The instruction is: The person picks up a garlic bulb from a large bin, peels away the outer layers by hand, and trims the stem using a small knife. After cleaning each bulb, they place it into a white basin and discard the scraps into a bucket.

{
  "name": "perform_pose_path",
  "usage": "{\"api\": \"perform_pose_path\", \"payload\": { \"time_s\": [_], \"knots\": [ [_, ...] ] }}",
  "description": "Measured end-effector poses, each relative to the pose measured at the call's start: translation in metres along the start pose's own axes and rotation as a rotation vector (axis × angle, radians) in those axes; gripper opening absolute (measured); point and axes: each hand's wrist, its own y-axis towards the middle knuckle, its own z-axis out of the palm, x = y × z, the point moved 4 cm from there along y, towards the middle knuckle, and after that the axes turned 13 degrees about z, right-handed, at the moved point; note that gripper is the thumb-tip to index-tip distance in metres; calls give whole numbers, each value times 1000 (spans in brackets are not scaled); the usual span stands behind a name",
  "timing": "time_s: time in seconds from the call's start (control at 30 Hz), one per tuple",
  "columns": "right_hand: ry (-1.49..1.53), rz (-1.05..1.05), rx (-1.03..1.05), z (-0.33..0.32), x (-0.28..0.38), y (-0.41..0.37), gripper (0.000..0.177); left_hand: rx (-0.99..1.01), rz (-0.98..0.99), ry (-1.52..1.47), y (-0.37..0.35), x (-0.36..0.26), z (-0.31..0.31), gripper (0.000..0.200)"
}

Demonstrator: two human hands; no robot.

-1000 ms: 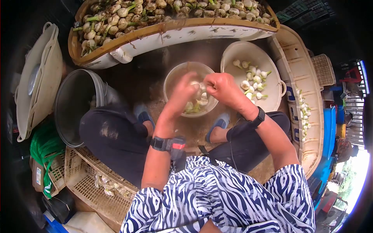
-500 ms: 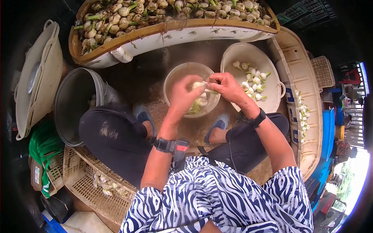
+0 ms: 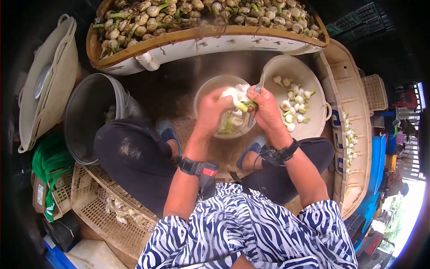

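Observation:
My left hand [image 3: 212, 110] is closed round a white garlic bulb [image 3: 231, 95] with a short green stalk, above a round pale bucket [image 3: 200, 99]. Beside it, touching the bulb's stalk and loose white skin, is my right hand [image 3: 267, 107]. Its fingers are wrapped round a slim metallic tool, which looks like a small knife [image 3: 258, 88]; the grip partly hides it. Stalks and skin scraps [image 3: 230, 124] lie in the bucket. To the right, a pale basin [image 3: 309, 127] contains several cleaned garlic bulbs [image 3: 295, 96].
A long white trough [image 3: 192, 50] heaped with soiled garlic bulbs [image 3: 179, 13] stands at the far side. On the left are a grey bucket [image 3: 121, 96] and stacked pale tubs [image 3: 58, 85]. A plastic crate [image 3: 92, 197] is at lower left, a beige tray [image 3: 358, 175] at right.
The view has shifted slightly. The bulb's white skin now spreads out between my hands, with the green stalk turned downward. My right hand has rotated, showing the metallic tool.

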Motion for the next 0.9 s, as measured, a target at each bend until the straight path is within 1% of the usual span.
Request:
{"api": "perform_pose_path", "payload": {
  "time_s": [0.03, 0.07, 0.13, 0.17, 0.2, 0.23, 0.27, 0.3, 0.33, 0.37, 0.4, 0.43, 0.47, 0.53, 0.57, 0.6, 0.67, 0.7, 0.73, 0.77, 0.8, 0.83, 0.9],
  "knots": [
    [-3, 0, 3, 2, 2, 1, 14, -48, -13, -253, 0, 0, 3, 30],
    [-45, -38, -3, 3, 3, 1, 13, -49, -12, -252, 0, -1, 3, 30],
    [-84, -75, -14, 1, 4, 2, 13, -14, -151, 12, -3, 1, 0, 31],
    [-267, -105, -54, -2, 6, 4, 12, -14, -153, 10, -3, 0, -2, 31],
    [-451, -136, -94, -4, 8, 5, 12, 34, -185, 156, -3, -1, -5, 31],
    [-453, -137, -96, -1, 11, 2, 12, 82, -213, 302, -3, -1, -7, 31],
    [-347, -112, -157, 1, 16, -1, 13, 80, -209, 301, -3, -1, -7, 31],
    [-242, -87, -211, 3, 19, -2, 14, 58, -205, 103, -2, 0, -6, 30],
    [-248, -89, -200, 0, 20, 2, 14, 35, -197, -95, -2, 2, -7, 30],
    [-199, -134, -260, -14, 23, 7, 16, 29, -185, -94, -2, 5, -9, 30],
    [-148, -178, -321, -32, 25, 14, 18, -42, -140, -309, -2, 6, -11, 30],
    [-278, -160, -343, -55, 22, 22, 26, -110, -96, -523, -2, 7, -13, 30],
    [-278, -163, -340, -60, 14, 27, 26, -109, -92, -522, -1, 6, -15, 30],
    [-1190, -218, -298, -57, 3, 31, 34, -157, -6, -639, 2, 4, -17, 30],
    [-1376, -270, -357, -41, 4, 22, 43, -122, 34, -588, 4, 2, -19, 30],
    [-1379, -270, -356, -29, 11, 16, 43, -123, 35, -590, 5, 2, -21, 30],
    [-1217, -236, -327, 11, 38, -4, 41, -109, 57, -492, 3, -1, -17, 30],
    [-1121, -361, -301, 26, 46, -10, 30, -103, 49, -494, 3, 0, -15, 30],
    [-1119, -361, -313, 30, 46, -8, 30, -99, 47, -425, 4, -1, -14, 30],
    [-1114, -365, -268, 34, 46, -5, 25, -94, 46, -355, 4, -1, -12, 30],
    [-1110, -370, -221, 36, 47, -3, 20, -87, 43, -354, 3, -2, -10, 30],
    [-1109, -371, -223, 36, 47, -2, 20, -88, 36, -299, 2, -5, -8, 29],
    [-1235, -490, -213, 41, 47, -2, 19, -97, 31, -244, 1, -7, -9, 29]
  ]
}}
